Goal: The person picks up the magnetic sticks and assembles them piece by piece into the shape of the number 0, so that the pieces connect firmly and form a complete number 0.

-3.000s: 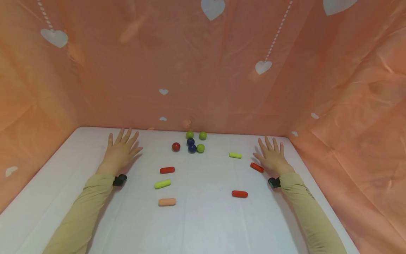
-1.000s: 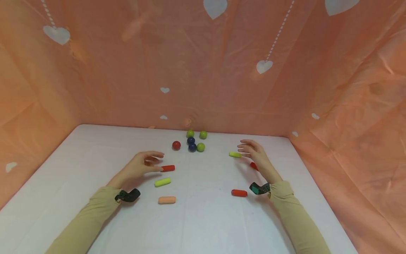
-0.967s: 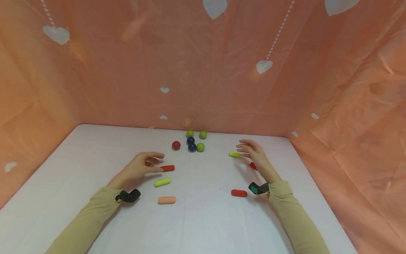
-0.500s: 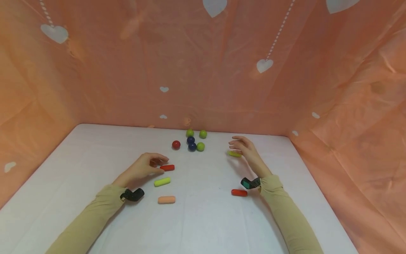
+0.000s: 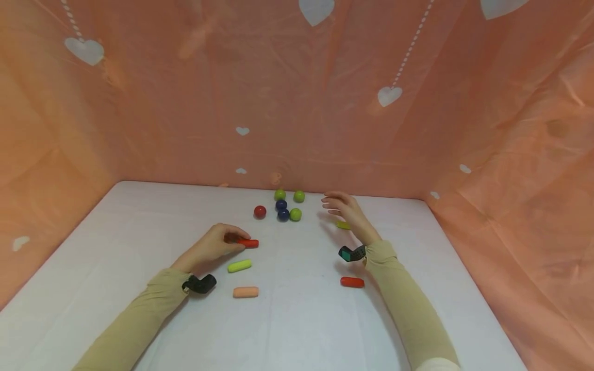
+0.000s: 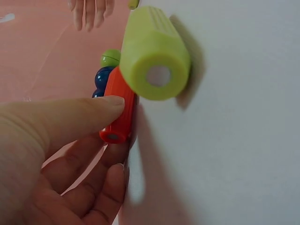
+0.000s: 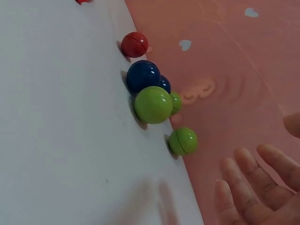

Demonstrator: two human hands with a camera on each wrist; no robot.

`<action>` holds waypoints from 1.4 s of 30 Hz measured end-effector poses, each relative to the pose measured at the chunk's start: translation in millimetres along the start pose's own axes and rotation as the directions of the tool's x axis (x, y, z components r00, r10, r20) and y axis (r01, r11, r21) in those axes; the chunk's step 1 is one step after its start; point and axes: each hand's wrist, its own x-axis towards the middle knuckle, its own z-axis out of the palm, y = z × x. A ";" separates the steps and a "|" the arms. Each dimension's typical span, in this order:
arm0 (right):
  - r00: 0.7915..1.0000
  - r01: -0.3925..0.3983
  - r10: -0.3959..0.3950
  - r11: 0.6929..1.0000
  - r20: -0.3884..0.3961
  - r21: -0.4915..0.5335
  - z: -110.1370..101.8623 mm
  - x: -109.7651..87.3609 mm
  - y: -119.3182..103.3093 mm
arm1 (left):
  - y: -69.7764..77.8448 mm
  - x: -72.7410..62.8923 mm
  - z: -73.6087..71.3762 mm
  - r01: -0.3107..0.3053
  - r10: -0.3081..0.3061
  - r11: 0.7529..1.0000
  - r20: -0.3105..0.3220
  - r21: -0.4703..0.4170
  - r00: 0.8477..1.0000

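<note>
My left hand (image 5: 217, 243) pinches a short red toy building rod (image 5: 250, 243) by its near end. In the left wrist view the thumb (image 6: 101, 110) lies along the red rod's side, with the fingers behind it. A yellow-green rod (image 5: 239, 266), ridged with a pale disc in its end, lies just nearer, and a peach rod (image 5: 245, 292) nearer still. My right hand (image 5: 345, 210) hovers with loose fingers and holds nothing, right of the balls. Another yellow-green rod (image 5: 343, 225) is partly hidden under it.
At the white table's (image 5: 297, 330) far edge are a red ball (image 5: 260, 212), two touching blue balls (image 5: 283, 215) and three green balls (image 5: 295, 215). A red rod (image 5: 352, 282) lies left of the right forearm. Orange cloth (image 5: 297, 144) walls the back and sides.
From lying flat and spread, both hands have come inward. The left has closed its thumb and fingers on the red rod. The right has moved left toward the balls, its arm now covering another red rod.
</note>
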 end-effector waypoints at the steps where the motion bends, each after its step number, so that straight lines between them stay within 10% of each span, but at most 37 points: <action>1: 1.000 0.001 -0.001 1.000 0.006 -0.002 2.5 2.6 -0.1 | -0.1 0.4 0.5 0.009 -0.009 1.000 -0.001 -0.005 1.000; 24: 0.956 0.203 -0.115 0.923 0.270 -0.327 48.5 34.2 23.6 | -0.3 -1.3 0.9 0.073 -0.073 0.995 -0.006 -0.064 0.997; 42: 0.979 0.132 -0.053 0.901 0.197 -0.413 58.2 37.5 27.3 | 5.3 3.8 0.5 0.071 -0.071 0.994 0.002 -0.088 0.997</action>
